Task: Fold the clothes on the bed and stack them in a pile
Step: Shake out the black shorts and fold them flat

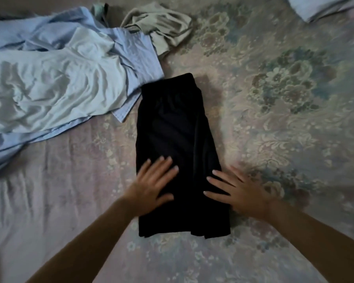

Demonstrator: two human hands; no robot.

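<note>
Now both hands lie flat, with straight and spread fingers, on the near part of the black garment point(176, 139); neither one grips anything. The left hand point(151, 185) presses on the left near side of the cloth, and the right hand point(239, 190) rests half on its right edge and half on the bed cover point(274, 129) beside it. The black garment lies in the middle of the bed as a long narrow shape, running from near to far, and it seems already folded lengthwise, so I judge that the hands are smoothing it before one more fold across. Its far left corner touches the light blue clothes point(59, 78), which lie crumpled on the left side and are not folded. Farther away, just beside the blue heap, there is a beige garment point(161, 25), also crumpled. At the far right corner something pale point(323, 5) is partly visible, but I cannot tell if it is a pillow or folded laundry. No finished pile is visible on the bed, so the task seems to be in its early part: one piece is half folded, at least two more wait, and the stacking is not yet begun.
</note>
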